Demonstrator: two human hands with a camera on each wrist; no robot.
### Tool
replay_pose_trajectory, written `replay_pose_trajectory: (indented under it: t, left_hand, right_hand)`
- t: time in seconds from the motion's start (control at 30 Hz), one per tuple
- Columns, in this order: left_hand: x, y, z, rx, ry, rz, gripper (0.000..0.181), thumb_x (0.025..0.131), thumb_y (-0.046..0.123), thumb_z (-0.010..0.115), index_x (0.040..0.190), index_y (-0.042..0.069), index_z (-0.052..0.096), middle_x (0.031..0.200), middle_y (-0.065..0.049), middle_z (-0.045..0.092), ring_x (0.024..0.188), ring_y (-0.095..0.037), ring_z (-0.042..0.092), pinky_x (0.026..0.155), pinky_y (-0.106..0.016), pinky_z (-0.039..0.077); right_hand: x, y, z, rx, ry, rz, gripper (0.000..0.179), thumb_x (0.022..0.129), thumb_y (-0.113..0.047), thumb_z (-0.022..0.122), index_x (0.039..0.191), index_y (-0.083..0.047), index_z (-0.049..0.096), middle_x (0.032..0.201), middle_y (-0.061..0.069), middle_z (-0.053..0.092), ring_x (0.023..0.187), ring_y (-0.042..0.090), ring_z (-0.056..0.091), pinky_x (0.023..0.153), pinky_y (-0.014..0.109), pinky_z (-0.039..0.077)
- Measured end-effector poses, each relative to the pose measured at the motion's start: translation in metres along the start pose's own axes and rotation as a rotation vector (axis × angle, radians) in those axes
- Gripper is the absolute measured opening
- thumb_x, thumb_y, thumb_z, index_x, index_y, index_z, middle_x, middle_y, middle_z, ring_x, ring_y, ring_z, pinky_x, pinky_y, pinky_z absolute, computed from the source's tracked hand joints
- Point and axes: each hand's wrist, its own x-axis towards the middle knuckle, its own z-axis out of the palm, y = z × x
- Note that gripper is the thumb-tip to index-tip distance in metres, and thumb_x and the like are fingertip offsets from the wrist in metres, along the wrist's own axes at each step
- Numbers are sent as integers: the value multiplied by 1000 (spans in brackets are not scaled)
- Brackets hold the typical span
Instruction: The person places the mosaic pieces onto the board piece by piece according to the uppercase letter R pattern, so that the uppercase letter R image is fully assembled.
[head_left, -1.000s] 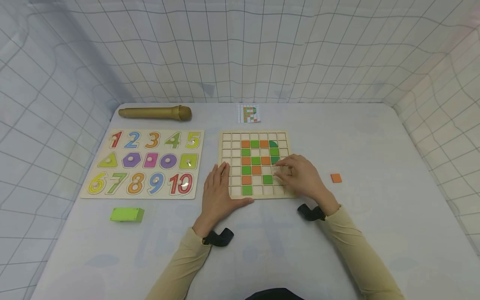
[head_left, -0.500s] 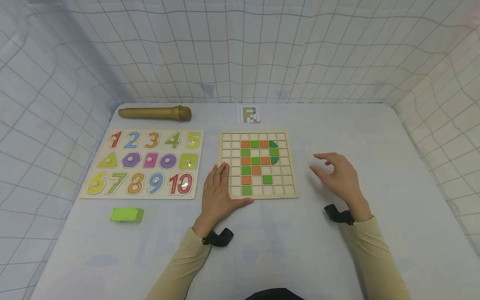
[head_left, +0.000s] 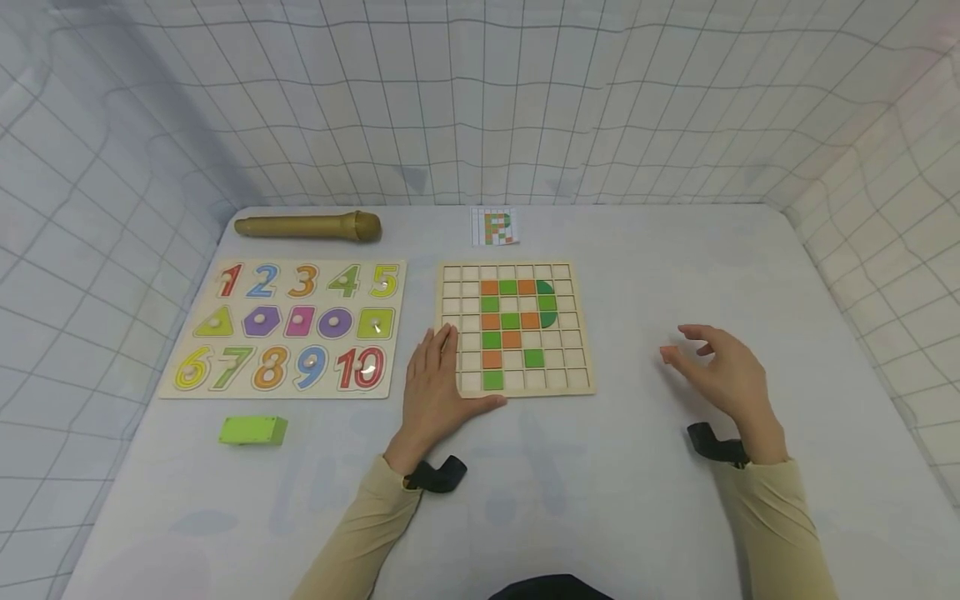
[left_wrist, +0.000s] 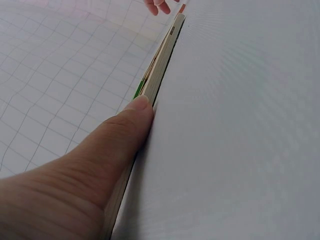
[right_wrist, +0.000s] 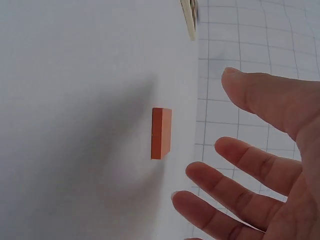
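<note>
A wooden grid board [head_left: 555, 381] lies on the table, with orange and green tiles set in a letter-P-like pattern. One green tile [head_left: 534, 358] sits apart from the others, at the lower right. My left hand [head_left: 437, 400] rests at the board's lower left corner, fingers straight on its left side. In the left wrist view the thumb [left_wrist: 120, 125] lies against the board's front edge. To the right of the board, my right hand [head_left: 727, 375] hovers with fingers and thumb apart, holding nothing. Below it a loose orange tile [right_wrist: 161, 133] lies on the table; the hand hides it in the head view.
A number and shape puzzle board [head_left: 281, 333] lies at left, a light green block [head_left: 252, 430] in front of it. Behind that board is a gold microphone-shaped object [head_left: 307, 226]. A small pattern card [head_left: 495, 227] lies behind the grid board. White grid-lined cloth walls surround the table.
My right hand has left the grid board's right side and moved right, over the loose orange tile. The left hand has stayed in place.
</note>
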Motion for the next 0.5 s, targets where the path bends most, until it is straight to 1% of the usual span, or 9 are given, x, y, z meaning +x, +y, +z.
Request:
replay_pose_trajectory:
  t: [0.27, 0.5]
  left_hand:
    - [0, 0, 0, -1, -1, -4, 118, 64, 64, 76, 149, 2, 22, 152, -14, 21, 141, -31, 7, 111, -46, 10]
    - [0, 1, -1, 14, -8, -6, 118, 64, 64, 76, 149, 2, 22, 153, -14, 21, 141, -32, 8, 111, -47, 10]
  right_hand:
    - [-4, 6, -2, -57, -97, 44, 59, 85, -47, 67, 120, 0, 59, 106, 18, 62, 89, 32, 58, 57, 35, 44]
    - [-6, 7, -1, -91, -198, 120, 64, 84, -55, 64, 117, -1, 57, 104, 20, 61, 86, 31, 56, 60, 35, 43]
